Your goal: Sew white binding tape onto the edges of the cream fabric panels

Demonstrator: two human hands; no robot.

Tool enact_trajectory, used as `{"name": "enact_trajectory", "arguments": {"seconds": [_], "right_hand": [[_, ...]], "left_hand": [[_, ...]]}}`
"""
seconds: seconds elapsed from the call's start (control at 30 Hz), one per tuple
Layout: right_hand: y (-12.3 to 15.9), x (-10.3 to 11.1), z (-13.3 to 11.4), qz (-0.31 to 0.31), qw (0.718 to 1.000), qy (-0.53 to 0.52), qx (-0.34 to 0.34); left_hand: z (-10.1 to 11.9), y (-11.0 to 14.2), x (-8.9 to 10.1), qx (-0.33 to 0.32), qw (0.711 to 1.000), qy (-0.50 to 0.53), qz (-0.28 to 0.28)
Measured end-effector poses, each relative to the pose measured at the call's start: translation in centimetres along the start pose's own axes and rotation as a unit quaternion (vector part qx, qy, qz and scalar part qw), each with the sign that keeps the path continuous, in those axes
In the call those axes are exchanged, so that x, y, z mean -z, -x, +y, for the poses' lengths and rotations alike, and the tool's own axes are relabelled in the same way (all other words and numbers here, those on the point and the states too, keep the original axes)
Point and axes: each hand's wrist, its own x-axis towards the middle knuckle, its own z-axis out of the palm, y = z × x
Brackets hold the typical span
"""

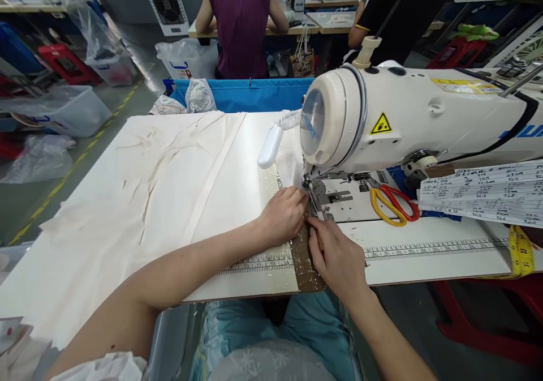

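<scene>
My left hand (283, 214) lies curled on the table just left of the needle of a white sewing machine (407, 118), fingers bent and pressed onto a brownish strip (306, 262) that runs from the table's front edge to the presser foot (316, 197). My right hand (335, 253) rests on the same strip from the right, fingers pinched on it close to the foot. Whether a thin piece of fabric lies under the fingers I cannot make out.
Cream fabric (139, 188) covers the left of the table. Red and yellow scissors (392, 202) lie right of the needle plate, beside a handwritten sheet (483, 191) and a yellow tape measure (521, 251). A blue bin (250, 93) stands behind. Two people sit beyond.
</scene>
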Motion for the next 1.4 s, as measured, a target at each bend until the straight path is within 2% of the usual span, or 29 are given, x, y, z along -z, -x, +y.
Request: {"name": "enact_trajectory", "arguments": {"seconds": [0.2, 0.37, 0.57, 0.67, 0.77, 0.83, 0.93, 1.0, 1.07, 1.13, 1.17, 1.23, 1.3, 1.37, 1.4], "right_hand": [[0.0, 0.1, -0.5, 0.001, 0.997, 0.082, 0.008], [-0.2, -0.2, -1.5, -0.012, 0.987, 0.159, -0.012], [-0.9, -0.6, -2.0, -0.011, 0.981, 0.191, -0.03], [-0.5, -0.2, -2.0, -0.006, 0.985, 0.171, -0.026], [0.7, 0.7, -2.1, 0.017, 0.994, 0.107, 0.003], [1.7, 1.2, -2.2, 0.033, 0.998, 0.05, 0.022], [3.0, 1.3, -1.9, 0.029, 0.999, -0.004, 0.041], [3.5, 1.0, -1.5, 0.006, 0.998, -0.049, 0.044], [3.8, 0.6, -1.1, -0.007, 0.997, -0.071, 0.03], [4.0, 0.4, -0.7, -0.016, 0.997, -0.079, 0.016], [4.1, 0.4, -0.5, -0.02, 0.996, -0.08, 0.016], [4.2, 0.5, -0.3, -0.022, 0.996, -0.079, 0.023], [4.1, 0.6, -0.4, -0.015, 0.997, -0.075, 0.028], [4.0, 0.6, -0.7, -0.014, 0.997, -0.07, 0.03], [3.9, 0.6, -0.9, -0.015, 0.997, -0.067, 0.031]], "left_hand": [[0.0, 0.0, 0.0, 0.011, 1.0, 0.007, 0.003], [-0.5, 0.0, -0.2, 0.023, 1.0, 0.019, 0.005], [-1.3, -0.1, -0.1, 0.039, 0.999, 0.035, 0.002], [-1.6, -0.2, -0.1, 0.043, 0.998, 0.037, 0.006], [-1.4, -0.4, 0.3, 0.071, 0.996, 0.047, 0.013], [-1.0, -0.5, 1.2, 0.096, 0.993, 0.065, 0.004], [-0.9, 0.0, 3.6, 0.1, 0.99, 0.098, -0.032], [-1.1, 1.5, 5.7, 0.075, 0.99, 0.116, -0.04], [-1.3, 4.2, 7.5, 0.064, 0.988, 0.131, -0.045], [-1.6, 8.1, 8.8, 0.106, 0.985, 0.129, -0.043], [-1.8, 10.3, 9.1, 0.149, 0.982, 0.113, -0.034], [-2.6, 14.9, 9.2, 0.281, 0.959, 0.044, 0.003], [-3.8, 18.9, 9.0, 0.438, 0.897, -0.054, 0.037], [-5.0, 22.0, 8.6, 0.541, 0.833, -0.113, 0.044], [-5.4, 23.0, 8.5, 0.571, 0.81, -0.121, 0.046]]}}
